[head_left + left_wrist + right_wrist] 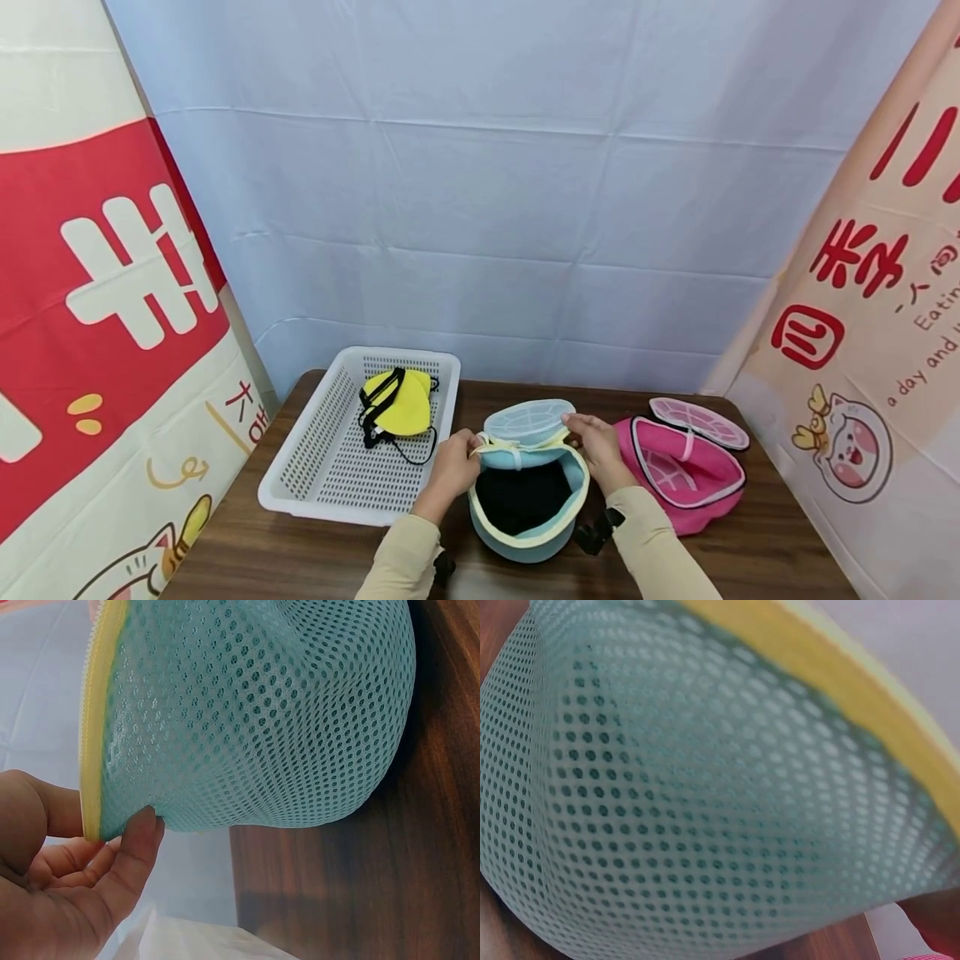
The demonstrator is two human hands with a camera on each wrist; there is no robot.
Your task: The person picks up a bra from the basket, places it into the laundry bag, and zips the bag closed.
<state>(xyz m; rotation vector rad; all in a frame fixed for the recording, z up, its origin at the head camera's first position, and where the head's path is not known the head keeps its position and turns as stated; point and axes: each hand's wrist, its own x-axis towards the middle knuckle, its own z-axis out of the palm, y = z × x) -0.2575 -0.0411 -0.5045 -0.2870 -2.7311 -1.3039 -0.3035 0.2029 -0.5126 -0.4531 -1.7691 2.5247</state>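
A light blue mesh laundry bag [522, 550] with a yellow zip edge stands unzipped on the table in front of me. Black fabric [525, 498] lies inside it, and its oval lid flap [528, 422] is folded back. At the left of the opening, my left hand [454, 468] pinches the zip edge between thumb and fingers, as the left wrist view shows of the mesh [247, 727]. On the other side my right hand [600, 450] grips the edge near the flap; in the right wrist view the mesh wall [667, 802] hides most of that hand.
To the left stands a white perforated basket [300, 500] holding a yellow cloth item [411, 404] with black straps. A pink mesh bag [693, 467], also open with its flap back, lies close beside my right forearm. Behind the wooden table [780, 542] hangs a pale blue cloth.
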